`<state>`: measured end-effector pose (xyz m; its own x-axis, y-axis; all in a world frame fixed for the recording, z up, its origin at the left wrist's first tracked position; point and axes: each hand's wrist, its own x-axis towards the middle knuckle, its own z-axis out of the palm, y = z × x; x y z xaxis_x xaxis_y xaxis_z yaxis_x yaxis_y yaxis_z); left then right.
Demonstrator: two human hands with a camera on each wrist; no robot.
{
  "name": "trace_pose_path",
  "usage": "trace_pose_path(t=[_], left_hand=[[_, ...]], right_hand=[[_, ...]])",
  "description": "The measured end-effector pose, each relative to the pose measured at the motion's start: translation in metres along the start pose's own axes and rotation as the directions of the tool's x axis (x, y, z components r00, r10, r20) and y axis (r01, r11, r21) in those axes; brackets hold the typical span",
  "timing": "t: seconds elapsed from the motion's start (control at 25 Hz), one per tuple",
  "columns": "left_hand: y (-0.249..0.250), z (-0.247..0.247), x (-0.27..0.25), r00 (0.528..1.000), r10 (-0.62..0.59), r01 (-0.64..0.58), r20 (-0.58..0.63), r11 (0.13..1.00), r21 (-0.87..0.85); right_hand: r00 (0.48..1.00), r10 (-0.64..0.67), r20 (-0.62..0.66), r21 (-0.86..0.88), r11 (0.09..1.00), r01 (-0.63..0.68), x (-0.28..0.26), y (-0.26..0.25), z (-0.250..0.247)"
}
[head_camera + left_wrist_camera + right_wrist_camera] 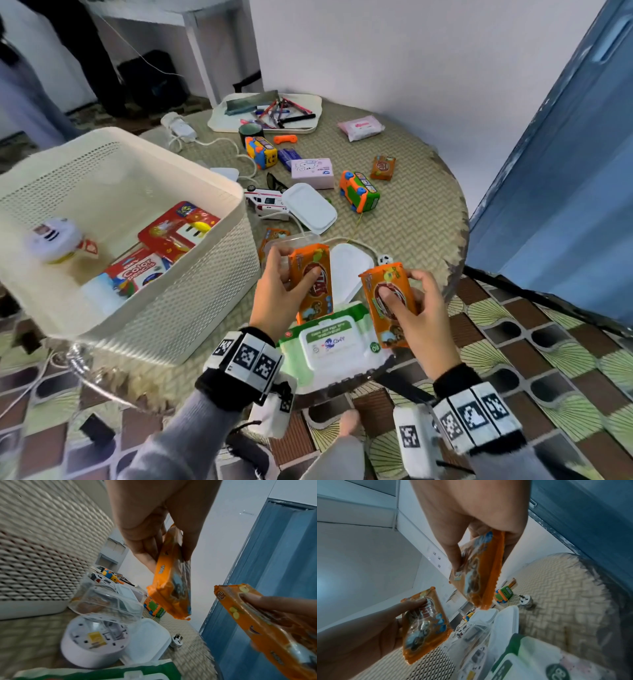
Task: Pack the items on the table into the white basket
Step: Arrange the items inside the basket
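A round table [428, 219] with a woven top stands against a white wall, a blue door to its right; the white basket [191, 274] sits at its left edge, near side. Your left hand [277, 291] pinches one orange pack [313, 284], thumb on the printed face and fingers behind; your right hand [416, 308] clamps a second orange pack [390, 301] the same way. Both packs are held upright in the air above the table's near edge, over a green wipes pack [329, 339], close together but apart. The basket already holds a red box [178, 229] and a colour-pencil box [137, 274], with a white jar [54, 240] against its left wall.

To place these well, judge the left pack first: carry it over the basket's near-right rim, then lower it flat onto the boxes rather than dropping it on edge. Keep the right pack clear until the left hand is out. Many items remain on the table, among them a green toy car [361, 192], so packing is at an early stage.
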<state>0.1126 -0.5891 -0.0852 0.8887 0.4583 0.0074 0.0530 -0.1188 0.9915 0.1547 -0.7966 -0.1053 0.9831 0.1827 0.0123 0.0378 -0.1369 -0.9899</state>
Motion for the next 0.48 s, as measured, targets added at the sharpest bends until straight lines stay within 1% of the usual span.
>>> trace_pose_path(t=[0.12,0.28,0.48], left_hand=[[0.008,-0.029,-0.023,1.0,0.018,-0.018,-0.017,1.0,0.019],[0.028,-0.073,-0.043,0.995,0.047,-0.049,-0.083,0.999,-0.022],[0.058,-0.132,-0.036,0.97,0.143,-0.154,-0.199,0.987,-0.042]], right_hand=[[1.0,-0.023,0.007,0.011,1.0,0.023,-0.014,-0.007,0.02],[0.997,-0.055,0.046,0.026,0.998,0.053,-0.025,-0.029,0.049],[0.985,-0.139,0.105,0.064,0.989,0.133,-0.018,-0.079,0.098]])
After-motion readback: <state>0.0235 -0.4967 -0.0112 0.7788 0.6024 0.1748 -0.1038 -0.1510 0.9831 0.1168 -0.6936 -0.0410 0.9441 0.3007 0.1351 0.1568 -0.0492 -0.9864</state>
